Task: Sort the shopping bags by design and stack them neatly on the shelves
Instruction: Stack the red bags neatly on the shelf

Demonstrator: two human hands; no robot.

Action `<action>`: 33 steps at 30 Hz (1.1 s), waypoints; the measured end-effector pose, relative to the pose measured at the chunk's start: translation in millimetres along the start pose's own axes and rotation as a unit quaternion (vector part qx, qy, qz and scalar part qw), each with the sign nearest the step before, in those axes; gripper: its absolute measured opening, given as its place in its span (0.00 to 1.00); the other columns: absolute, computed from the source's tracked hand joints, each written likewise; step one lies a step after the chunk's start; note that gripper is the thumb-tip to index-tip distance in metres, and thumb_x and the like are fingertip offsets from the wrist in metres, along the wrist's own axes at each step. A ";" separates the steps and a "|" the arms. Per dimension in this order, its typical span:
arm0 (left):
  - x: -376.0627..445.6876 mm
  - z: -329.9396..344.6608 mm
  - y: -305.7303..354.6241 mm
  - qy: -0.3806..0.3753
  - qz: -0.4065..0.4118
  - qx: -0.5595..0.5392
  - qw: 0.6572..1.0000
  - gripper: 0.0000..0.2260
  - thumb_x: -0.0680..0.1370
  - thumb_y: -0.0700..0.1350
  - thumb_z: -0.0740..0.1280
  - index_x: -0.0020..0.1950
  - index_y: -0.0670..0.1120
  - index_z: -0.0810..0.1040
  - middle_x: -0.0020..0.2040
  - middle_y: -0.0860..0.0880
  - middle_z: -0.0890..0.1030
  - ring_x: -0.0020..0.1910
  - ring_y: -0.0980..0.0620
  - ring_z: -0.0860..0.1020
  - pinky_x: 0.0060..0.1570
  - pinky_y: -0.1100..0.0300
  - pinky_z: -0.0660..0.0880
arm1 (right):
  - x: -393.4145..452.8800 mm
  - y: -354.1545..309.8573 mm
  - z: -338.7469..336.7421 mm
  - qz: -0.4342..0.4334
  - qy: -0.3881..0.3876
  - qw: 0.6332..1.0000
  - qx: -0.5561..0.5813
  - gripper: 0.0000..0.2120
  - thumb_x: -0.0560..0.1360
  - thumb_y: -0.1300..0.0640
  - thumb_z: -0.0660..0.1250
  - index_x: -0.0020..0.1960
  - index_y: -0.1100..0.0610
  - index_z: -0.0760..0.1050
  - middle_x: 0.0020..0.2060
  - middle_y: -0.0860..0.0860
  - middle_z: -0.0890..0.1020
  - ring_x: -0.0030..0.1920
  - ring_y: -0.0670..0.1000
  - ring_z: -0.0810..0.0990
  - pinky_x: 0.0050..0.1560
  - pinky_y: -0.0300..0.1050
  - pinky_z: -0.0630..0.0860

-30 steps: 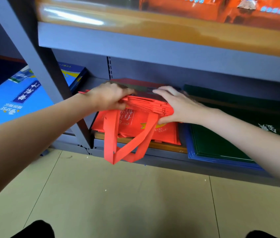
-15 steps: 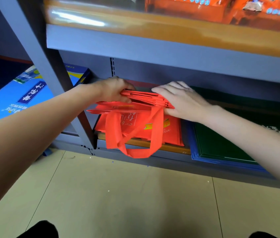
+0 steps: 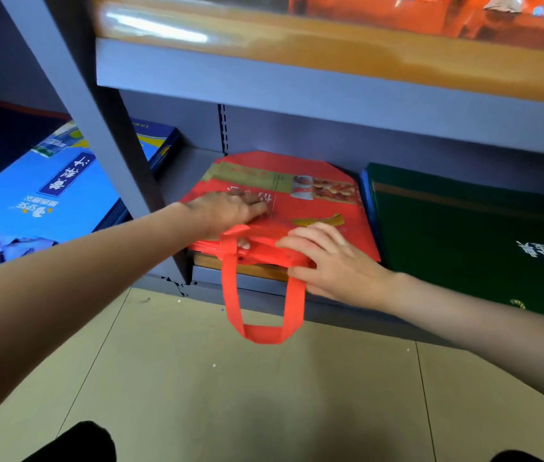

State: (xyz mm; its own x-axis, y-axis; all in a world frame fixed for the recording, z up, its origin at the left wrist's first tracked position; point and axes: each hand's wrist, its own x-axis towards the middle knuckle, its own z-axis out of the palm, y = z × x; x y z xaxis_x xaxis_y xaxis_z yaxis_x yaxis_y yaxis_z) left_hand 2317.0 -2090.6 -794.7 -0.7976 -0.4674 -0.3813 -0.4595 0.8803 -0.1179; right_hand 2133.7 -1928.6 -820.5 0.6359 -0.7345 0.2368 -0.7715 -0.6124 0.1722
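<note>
On the lowest shelf (image 3: 250, 281) of a grey metal rack, a stack of red shopping bags (image 3: 300, 201) lies flat, its top face smooth and slightly glossy, cut to an octagon-like outline at the far corners. A dull olive-gold band runs across the far part of that face, with a printed photo panel toward 1 o'clock, pale lettering near the middle and a yellow swoosh closer to the front edge. The layered front edges of the stack show as thin red sheets over a brown wooden-looking board. A loop handle (image 3: 264, 308) of flat, matte red webbing hangs down over the shelf lip toward 6 o'clock, clear of the floor.

The left hand (image 3: 230, 211) lies palm down on the top bag, fingers extended and pressing on the print. The right hand (image 3: 327, 258) rests at the front edge of the stack, fingers spread and nearly straight, touching the base of the handle; it grips nothing visible.

Just beside the red stack at 3 o'clock lies a dark green stack (image 3: 464, 228) with white characters, edged in blue. At 9 o'clock, past the slanted rack post (image 3: 97, 121), sits a glossy blue stack (image 3: 40, 201). Beige floor tiles (image 3: 264, 395) fill the foreground.
</note>
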 end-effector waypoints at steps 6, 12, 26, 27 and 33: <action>1.6 4.8 11.9 -0.020 0.015 0.078 0.997 0.36 0.74 0.59 0.66 0.74 0.46 0.55 0.72 0.45 0.61 0.68 0.42 0.66 0.60 0.49 0.71 | 8.6 -7.8 -10.1 0.102 0.015 0.982 0.157 0.19 0.66 0.68 0.72 0.56 0.61 0.75 0.65 0.52 0.61 0.57 0.61 0.74 0.52 0.55 0.77; -1.9 -34.1 -10.0 0.060 -0.018 0.034 0.997 0.22 0.78 0.46 0.62 0.72 0.50 0.63 0.61 0.41 0.76 0.56 0.40 0.77 0.52 0.52 0.73 | 26.7 0.0 -16.6 0.094 0.101 0.981 0.134 0.17 0.71 0.61 0.58 0.60 0.56 0.66 0.56 0.53 0.73 0.46 0.57 0.81 0.42 0.48 0.79; -5.6 -10.1 5.6 0.048 -0.015 0.030 0.998 0.28 0.77 0.55 0.64 0.74 0.50 0.59 0.70 0.45 0.67 0.63 0.41 0.73 0.57 0.50 0.73 | -8.9 -10.1 -28.9 -0.079 0.081 0.993 0.038 0.13 0.73 0.67 0.61 0.56 0.59 0.74 0.46 0.52 0.80 0.39 0.55 0.76 0.36 0.44 0.76; -5.8 -3.8 9.0 0.035 -0.005 0.040 0.999 0.30 0.76 0.55 0.65 0.74 0.49 0.58 0.72 0.47 0.64 0.64 0.42 0.72 0.57 0.48 0.73 | -15.5 -10.7 -26.6 -0.046 0.055 0.997 0.025 0.13 0.72 0.64 0.63 0.56 0.58 0.73 0.49 0.52 0.79 0.41 0.55 0.76 0.37 0.44 0.77; -2.8 -3.2 0.2 0.049 -0.007 -0.019 0.999 0.25 0.77 0.47 0.65 0.72 0.48 0.62 0.66 0.44 0.72 0.61 0.40 0.74 0.58 0.48 0.71 | -3.9 -13.0 -3.9 0.135 -0.045 0.990 0.006 0.40 0.61 0.48 0.78 0.67 0.58 0.65 0.65 0.59 0.72 0.63 0.62 0.70 0.55 0.58 0.75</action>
State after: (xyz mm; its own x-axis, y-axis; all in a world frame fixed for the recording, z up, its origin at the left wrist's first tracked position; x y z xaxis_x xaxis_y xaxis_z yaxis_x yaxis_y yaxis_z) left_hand 2318.0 -2089.3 -790.7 -0.8245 -0.4872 -0.2880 -0.4841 0.8707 -0.0869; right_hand 2141.1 -1916.7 -820.0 0.4067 -0.8943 0.1867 -0.9134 -0.3940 0.1024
